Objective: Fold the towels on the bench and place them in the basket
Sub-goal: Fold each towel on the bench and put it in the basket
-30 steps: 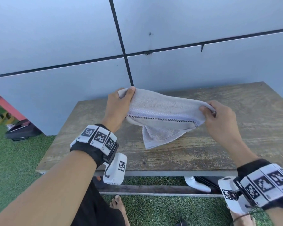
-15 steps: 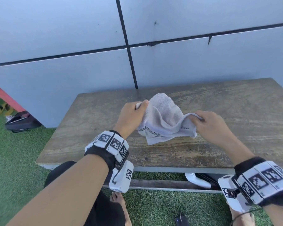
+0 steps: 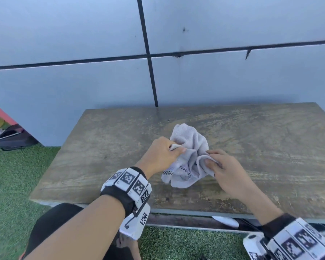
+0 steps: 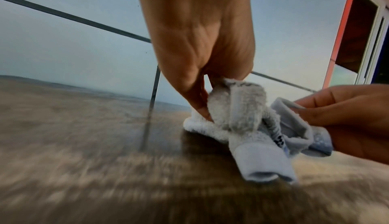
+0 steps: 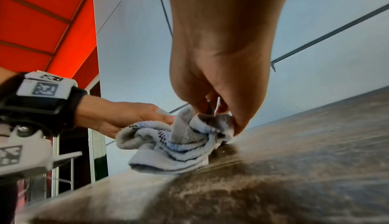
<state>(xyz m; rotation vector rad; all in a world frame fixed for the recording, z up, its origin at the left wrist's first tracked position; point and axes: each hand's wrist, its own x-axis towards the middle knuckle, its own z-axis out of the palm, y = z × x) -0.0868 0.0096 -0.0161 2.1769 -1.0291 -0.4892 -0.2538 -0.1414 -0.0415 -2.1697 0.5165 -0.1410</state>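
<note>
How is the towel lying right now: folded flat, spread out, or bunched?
Bunched. The grey towel sits in loose, uneven gathers on the wooden bench, pinched by the left hand and right hand.

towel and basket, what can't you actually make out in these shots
- Basket: in no view, so its place cannot be told.
- Towel: bunched between left hand and right hand; its folds hide how far folding has got.
- Bench: both wrist views are motion-blurred up close.
- White object under the bench: mostly hidden by the bench edge.

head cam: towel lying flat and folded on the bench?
No: the towel is bunched up, pinched between the left hand and right hand.
</note>
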